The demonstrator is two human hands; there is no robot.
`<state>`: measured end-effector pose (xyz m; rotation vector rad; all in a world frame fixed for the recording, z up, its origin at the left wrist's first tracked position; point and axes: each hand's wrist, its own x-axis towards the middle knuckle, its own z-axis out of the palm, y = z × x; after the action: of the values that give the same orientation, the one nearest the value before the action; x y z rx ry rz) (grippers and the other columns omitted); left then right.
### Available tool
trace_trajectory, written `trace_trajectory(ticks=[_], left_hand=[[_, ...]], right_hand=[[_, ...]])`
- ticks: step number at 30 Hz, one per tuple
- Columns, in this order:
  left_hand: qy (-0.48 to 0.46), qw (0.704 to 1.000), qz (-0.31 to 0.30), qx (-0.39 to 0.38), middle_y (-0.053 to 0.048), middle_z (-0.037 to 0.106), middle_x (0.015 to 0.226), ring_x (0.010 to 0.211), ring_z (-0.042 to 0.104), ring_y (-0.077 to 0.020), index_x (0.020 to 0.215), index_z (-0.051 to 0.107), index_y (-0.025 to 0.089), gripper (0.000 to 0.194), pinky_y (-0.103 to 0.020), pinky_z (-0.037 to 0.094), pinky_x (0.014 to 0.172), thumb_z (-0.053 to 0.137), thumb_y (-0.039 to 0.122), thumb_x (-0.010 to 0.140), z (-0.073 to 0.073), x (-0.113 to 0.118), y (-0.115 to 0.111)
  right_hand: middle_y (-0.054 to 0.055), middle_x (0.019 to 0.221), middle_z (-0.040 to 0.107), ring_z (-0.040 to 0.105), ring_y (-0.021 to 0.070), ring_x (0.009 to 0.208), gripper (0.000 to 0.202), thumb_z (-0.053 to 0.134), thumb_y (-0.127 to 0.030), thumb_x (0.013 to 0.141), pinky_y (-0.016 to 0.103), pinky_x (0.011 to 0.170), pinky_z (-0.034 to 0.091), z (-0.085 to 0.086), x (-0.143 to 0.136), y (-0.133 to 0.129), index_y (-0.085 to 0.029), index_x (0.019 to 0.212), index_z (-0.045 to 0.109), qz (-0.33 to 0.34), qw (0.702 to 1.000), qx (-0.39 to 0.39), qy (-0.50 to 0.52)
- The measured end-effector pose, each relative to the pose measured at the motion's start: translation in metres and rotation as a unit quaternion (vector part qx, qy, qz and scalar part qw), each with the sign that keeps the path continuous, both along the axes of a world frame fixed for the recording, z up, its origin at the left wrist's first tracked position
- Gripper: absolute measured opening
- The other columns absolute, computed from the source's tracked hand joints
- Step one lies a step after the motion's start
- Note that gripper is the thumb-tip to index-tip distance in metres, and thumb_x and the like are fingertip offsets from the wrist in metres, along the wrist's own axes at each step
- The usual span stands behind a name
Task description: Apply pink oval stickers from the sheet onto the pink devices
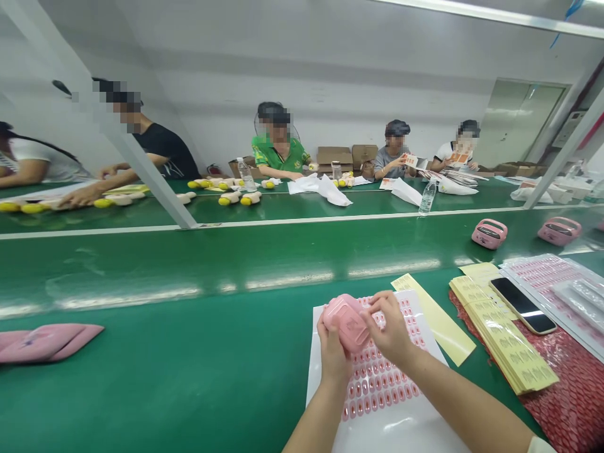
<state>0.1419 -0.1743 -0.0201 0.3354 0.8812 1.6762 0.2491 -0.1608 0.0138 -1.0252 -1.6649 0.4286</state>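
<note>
My left hand (334, 352) is wrapped round a rounded pink plastic case (346, 322), held tilted above the work surface. My right hand (389, 327) has its thumb and fingertips pinched together at the right edge of the case; whether something small sits between them cannot be made out. Under both hands lies a white sheet of stickers (377, 384) with rows of small pink and red ovals. A strip of yellow backing paper (436, 321) touches the sheet's right side.
Yellow label sheets (503, 336), a phone (523, 305) and red bubble wrap (570, 384) lie at right. Pink handled devices (489, 234) stand on the green belt (283, 251). A pink item (47, 343) lies far left. Several co-workers sit across, near a water bottle (427, 197).
</note>
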Motion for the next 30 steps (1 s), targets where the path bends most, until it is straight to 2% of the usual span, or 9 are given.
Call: trace_trajectory(ticks=[2, 4, 5, 8, 12, 17, 21, 26, 30], left_hand=[[-0.02, 1.0, 0.005, -0.013, -0.001, 0.062, 0.084, 0.077, 0.06, -0.017, 0.099, 0.056, 0.023, 0.038, -0.025, 0.049, 0.062, 0.059, 0.046, 0.069, 0.002, -0.002, 0.002], [-0.068, 0.997, -0.008, -0.026, -0.002, 0.064, 0.083, 0.075, 0.06, -0.0181, 0.1, 0.058, 0.023, 0.037, -0.027, 0.049, 0.06, 0.05, 0.048, 0.075, 0.005, -0.006, 0.005], [-0.098, 0.995, -0.019, -0.028, -0.003, 0.065, 0.085, 0.078, 0.061, -0.0194, 0.102, 0.058, 0.024, 0.037, -0.028, 0.05, 0.061, 0.046, 0.049, 0.077, 0.006, -0.008, 0.006], [-0.179, 0.982, -0.055, -0.016, -0.002, 0.066, 0.093, 0.09, 0.059, -0.023, 0.108, 0.056, 0.028, 0.037, -0.033, 0.049, 0.07, 0.043, 0.048, 0.079, 0.003, -0.017, 0.009], [-0.207, 0.975, -0.072, 0.028, -0.002, 0.066, 0.101, 0.097, 0.057, -0.0249, 0.113, 0.052, 0.032, 0.042, -0.036, 0.049, 0.075, 0.05, 0.05, 0.075, -0.009, -0.03, 0.011], [-0.207, 0.972, -0.081, 0.08, -0.003, 0.063, 0.107, 0.099, 0.056, -0.026, 0.116, 0.049, 0.031, 0.047, -0.037, 0.05, 0.073, 0.054, 0.048, 0.072, -0.018, -0.044, 0.014], [-0.219, 0.968, -0.085, 0.095, -0.007, 0.062, 0.108, 0.102, 0.054, -0.0298, 0.116, 0.048, 0.028, 0.053, -0.037, 0.05, 0.071, 0.053, 0.053, 0.069, -0.02, -0.047, 0.019], [-0.24, 0.961, -0.091, 0.101, -0.008, 0.064, 0.1, 0.099, 0.056, -0.0289, 0.112, 0.051, 0.025, 0.052, -0.04, 0.048, 0.077, 0.051, 0.055, 0.069, -0.023, -0.045, 0.023], [-0.246, 0.96, -0.09, 0.102, -0.005, 0.064, 0.101, 0.099, 0.055, -0.0254, 0.107, 0.054, 0.028, 0.048, -0.039, 0.047, 0.081, 0.054, 0.056, 0.068, -0.022, -0.046, 0.022]], right_hand=[[0.005, 0.081, 0.051, 0.05, 0.0187, 0.085, 0.011, 0.049, -0.026, 0.076, 0.033, 0.076, 0.041, 0.004, 0.023, 0.023, -0.02, 0.067, 0.051, -0.087, 0.996, -0.032, 0.004], [0.004, 0.085, 0.054, 0.051, 0.0173, 0.085, 0.011, 0.048, -0.028, 0.074, 0.029, 0.073, 0.041, 0.001, 0.054, 0.051, -0.02, 0.068, 0.052, -0.201, 0.97, -0.133, -0.021], [0.004, 0.081, 0.055, 0.051, 0.0178, 0.082, 0.012, 0.049, -0.027, 0.073, 0.029, 0.071, 0.041, -0.003, 0.07, 0.064, -0.019, 0.065, 0.052, -0.223, 0.961, -0.162, -0.033], [0.002, 0.062, 0.053, 0.052, 0.0178, 0.068, 0.016, 0.053, -0.022, 0.066, 0.028, 0.062, 0.04, -0.024, 0.105, 0.089, -0.018, 0.051, 0.049, -0.247, 0.94, -0.225, -0.065], [0.002, 0.062, 0.053, 0.053, 0.0166, 0.064, 0.016, 0.055, -0.017, 0.064, 0.026, 0.058, 0.037, -0.048, 0.12, 0.094, -0.017, 0.049, 0.051, -0.251, 0.922, -0.271, -0.116], [0.006, 0.072, 0.054, 0.053, 0.0195, 0.072, 0.013, 0.062, -0.01, 0.059, 0.027, 0.061, 0.036, -0.04, 0.116, 0.098, -0.016, 0.052, 0.054, -0.24, 0.911, -0.284, -0.177], [0.007, 0.086, 0.055, 0.052, 0.0202, 0.084, 0.011, 0.062, -0.01, 0.063, 0.027, 0.068, 0.036, -0.032, 0.082, 0.099, -0.019, 0.069, 0.062, -0.18, 0.929, -0.251, -0.203], [0.0, 0.076, 0.055, 0.054, 0.0144, 0.069, 0.011, 0.066, -0.015, 0.059, 0.024, 0.065, 0.039, -0.048, 0.027, 0.084, -0.023, 0.068, 0.065, -0.057, 0.947, -0.25, -0.196], [-0.001, 0.073, 0.053, 0.053, 0.0132, 0.068, 0.012, 0.061, -0.009, 0.06, 0.024, 0.063, 0.039, -0.053, 0.017, 0.075, -0.021, 0.06, 0.062, -0.023, 0.959, -0.243, -0.144]])
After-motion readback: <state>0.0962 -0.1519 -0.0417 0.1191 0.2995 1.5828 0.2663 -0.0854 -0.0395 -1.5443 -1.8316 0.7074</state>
